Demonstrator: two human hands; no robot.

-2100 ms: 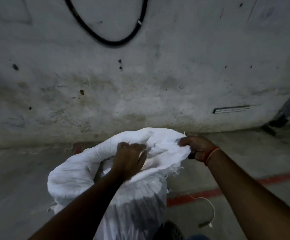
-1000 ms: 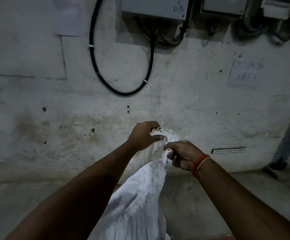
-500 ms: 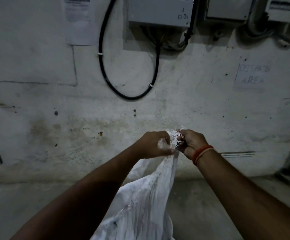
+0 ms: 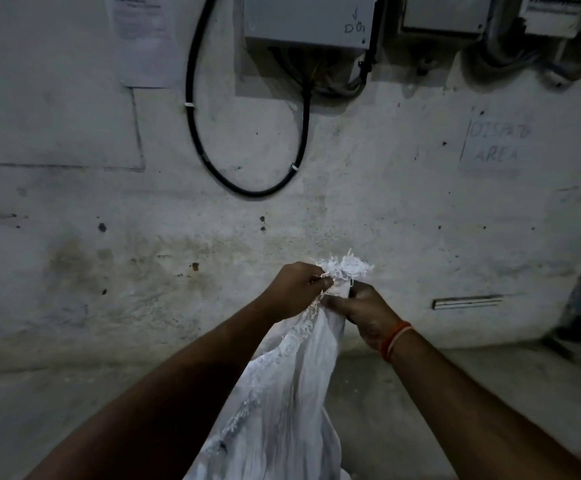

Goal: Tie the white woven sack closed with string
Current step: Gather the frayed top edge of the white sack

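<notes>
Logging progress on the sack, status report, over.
Left hand and right hand both clamped on gathered neck of white sack. Frayed mouth bunched above fists. No string visible. Nothing obstructing.

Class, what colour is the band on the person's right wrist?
Orange-red, with a paler strand beside it: the wrist band, clearest in the head view.

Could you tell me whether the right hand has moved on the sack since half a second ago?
Yes. The right hand dropped below the sack's frayed top.
</notes>
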